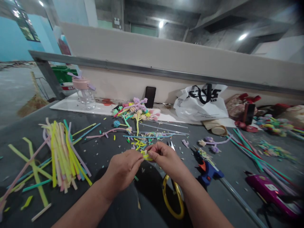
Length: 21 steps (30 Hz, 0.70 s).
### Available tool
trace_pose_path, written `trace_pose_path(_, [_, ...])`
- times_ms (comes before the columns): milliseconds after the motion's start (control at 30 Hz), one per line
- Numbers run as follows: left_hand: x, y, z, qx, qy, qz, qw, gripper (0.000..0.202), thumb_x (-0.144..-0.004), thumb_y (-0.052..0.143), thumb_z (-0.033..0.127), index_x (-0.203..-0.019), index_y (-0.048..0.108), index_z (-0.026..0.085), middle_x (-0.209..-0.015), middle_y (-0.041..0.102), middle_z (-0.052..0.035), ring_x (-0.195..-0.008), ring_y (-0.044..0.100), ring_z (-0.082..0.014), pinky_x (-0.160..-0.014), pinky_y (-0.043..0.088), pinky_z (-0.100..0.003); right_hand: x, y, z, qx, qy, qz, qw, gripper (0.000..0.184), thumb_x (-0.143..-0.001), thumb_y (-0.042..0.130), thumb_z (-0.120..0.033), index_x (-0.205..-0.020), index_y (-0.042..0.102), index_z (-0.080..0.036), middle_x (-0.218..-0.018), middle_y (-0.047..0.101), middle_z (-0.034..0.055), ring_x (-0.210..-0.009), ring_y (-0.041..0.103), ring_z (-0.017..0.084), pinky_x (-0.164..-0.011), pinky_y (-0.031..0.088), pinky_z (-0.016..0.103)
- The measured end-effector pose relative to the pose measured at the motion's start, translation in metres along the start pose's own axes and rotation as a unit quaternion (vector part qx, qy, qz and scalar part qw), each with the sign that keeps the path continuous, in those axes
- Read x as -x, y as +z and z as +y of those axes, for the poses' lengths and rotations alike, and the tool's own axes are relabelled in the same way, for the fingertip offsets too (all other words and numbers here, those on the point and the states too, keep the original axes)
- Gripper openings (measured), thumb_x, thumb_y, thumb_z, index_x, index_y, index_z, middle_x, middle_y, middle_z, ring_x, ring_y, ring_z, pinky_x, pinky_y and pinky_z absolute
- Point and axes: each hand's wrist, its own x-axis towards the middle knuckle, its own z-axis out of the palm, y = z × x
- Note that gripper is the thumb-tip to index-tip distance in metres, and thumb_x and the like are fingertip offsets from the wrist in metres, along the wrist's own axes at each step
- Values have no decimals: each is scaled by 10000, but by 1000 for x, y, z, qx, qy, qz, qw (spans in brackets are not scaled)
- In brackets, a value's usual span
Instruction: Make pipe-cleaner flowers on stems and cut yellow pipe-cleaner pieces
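My left hand (123, 167) and my right hand (166, 160) meet over the middle of the dark table. Between their pinched fingertips is a small yellow chenille stem piece (146, 155), partly covered by the fingers. Under my right wrist lies a pair of scissors (181, 206) with yellow handles, the blades pointing away from me. Just beyond my fingers are yellow cut bits (140, 144) and finished chenille flowers (140, 110) in several colours. To the right of my right hand rests a blue glue gun (210, 173) with a long clear glue stick (239, 199) in its back.
A bundle of chenille stems (63, 152) lies at left. Along the back stand a lidded clear jar (85, 98), a black phone (150, 96) and a white bag (201, 103). At right are a purple device (268, 190), more stems (249, 148) and a cardboard roll (218, 129).
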Motion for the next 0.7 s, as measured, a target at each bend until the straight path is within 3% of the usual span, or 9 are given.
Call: trace_pose_path(700, [-2,3,0,-52,51,97,993,79,-832,486,185,-889,542,185,-779,662,-19,-697,630,-128,-641,470,-215,-4,0,2,19,10,16,1000,135,-748,533,-287,-662,500,-188,-756,620,3,-670,544,131,-595,413,241])
